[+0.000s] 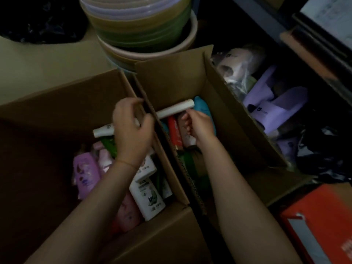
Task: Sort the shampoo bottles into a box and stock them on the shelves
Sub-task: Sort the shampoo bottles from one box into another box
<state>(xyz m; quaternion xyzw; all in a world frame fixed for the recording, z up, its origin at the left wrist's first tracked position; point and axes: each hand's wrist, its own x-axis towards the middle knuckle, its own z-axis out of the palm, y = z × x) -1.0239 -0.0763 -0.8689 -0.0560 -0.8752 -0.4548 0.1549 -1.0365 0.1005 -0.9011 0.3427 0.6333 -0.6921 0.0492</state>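
— It's dim in here. What's on the floor?

— Two open brown cardboard boxes side by side, walls touching. The left cardboard box (62,103) holds a jumble of shampoo bottles: a purple plastic bottle (85,172), a white bottle with a green leaf print (147,195), a pink bottle (127,212) low in the corner. The right cardboard box (219,88) has a red bottle (173,130) standing in it, something blue (202,108) behind, and a green item (188,162) nearer the person.

— And the hands?

— The left hand (131,128) is over the left box, fingers curled round a white tube-shaped bottle (104,131) whose end sticks out to the left. The right hand (198,124) reaches into the right box; its fingers are bent next to a long white tube (176,109) lying across the shared box wall. The picture is blurred, so I cannot tell whether it actually grips that tube or the bottle below.

— What's around them?

— Behind the boxes, a stack of plastic basins (141,25), lilac, yellow, green, pink, on a pale floor (38,61). A black plastic bag (40,18) far left. To the right, a low shelf bay with lilac slippers in clear wrapping (274,103), dark metal shelf rails (266,18), and an orange carton (323,216) at the near corner.
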